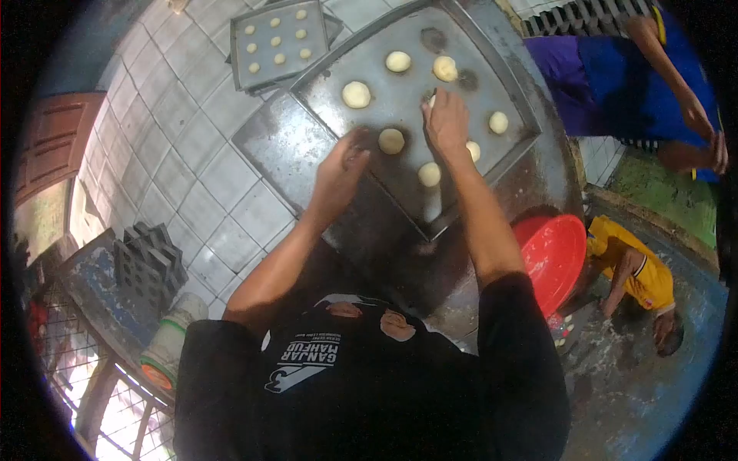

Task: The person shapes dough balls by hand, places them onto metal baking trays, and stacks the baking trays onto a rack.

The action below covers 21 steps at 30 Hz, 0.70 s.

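Observation:
My right hand (447, 129) reaches over the large metal baking tray (469, 104), its fingers closed round a dough ball (432, 101) that is mostly hidden under them. My left hand (341, 174) is over the tray's near left edge, loosely curled with a gap between thumb and fingers, and I see nothing in it. Close to its fingertips lies a round dough ball (391, 141). Several more pale balls are spread on the tray, among them a larger one (356, 95) at the left and a rougher one (444, 69) beyond my right hand.
Another tray (265, 65) with small dough balls lies on the white tiles (184, 146) at the back left. A red basin (552, 257) stands right of my forearm. One person in blue (626, 84) and another in yellow (638, 265) are at the right.

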### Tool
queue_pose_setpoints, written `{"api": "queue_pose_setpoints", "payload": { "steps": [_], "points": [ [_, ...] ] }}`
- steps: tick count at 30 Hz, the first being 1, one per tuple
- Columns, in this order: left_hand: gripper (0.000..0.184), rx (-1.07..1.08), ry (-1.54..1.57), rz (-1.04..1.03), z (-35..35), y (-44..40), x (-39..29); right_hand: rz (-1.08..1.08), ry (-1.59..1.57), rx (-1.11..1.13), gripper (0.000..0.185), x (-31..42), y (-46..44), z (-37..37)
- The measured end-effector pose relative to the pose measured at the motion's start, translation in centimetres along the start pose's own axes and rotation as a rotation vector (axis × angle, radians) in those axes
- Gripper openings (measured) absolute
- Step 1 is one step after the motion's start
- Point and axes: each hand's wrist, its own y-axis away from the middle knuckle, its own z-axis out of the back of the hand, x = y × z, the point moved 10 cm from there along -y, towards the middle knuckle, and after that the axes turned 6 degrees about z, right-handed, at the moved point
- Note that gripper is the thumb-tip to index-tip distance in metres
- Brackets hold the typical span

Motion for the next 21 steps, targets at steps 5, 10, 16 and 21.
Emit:
{"api": "queue_pose_setpoints", "payload": {
  "steps": [5,10,16,21],
  "points": [
    [0.048,-0.143,-0.214,-0.025,7.3,-0.2,-0.3,0.189,-0.022,-0.217,0.046,0.3,-1.7,-3.4],
    [0.049,-0.133,-0.121,0.038,7.3,-1.7,0.7,0.079,0.15,-0.205,0.052,-2.1,-1.6,-4.2],
    [0.046,-0.138,-0.17,-0.025,6.7,-1.1,-2.1,-0.209,-0.825,0.202,0.047,-7.1,-6.2,-0.6],
    [0.039,-0.109,-0.296,-0.218,4.7,2.0,-2.9,0.15,0.049,-0.165,0.029,-4.7,-10.3,1.1]
  ]
}}
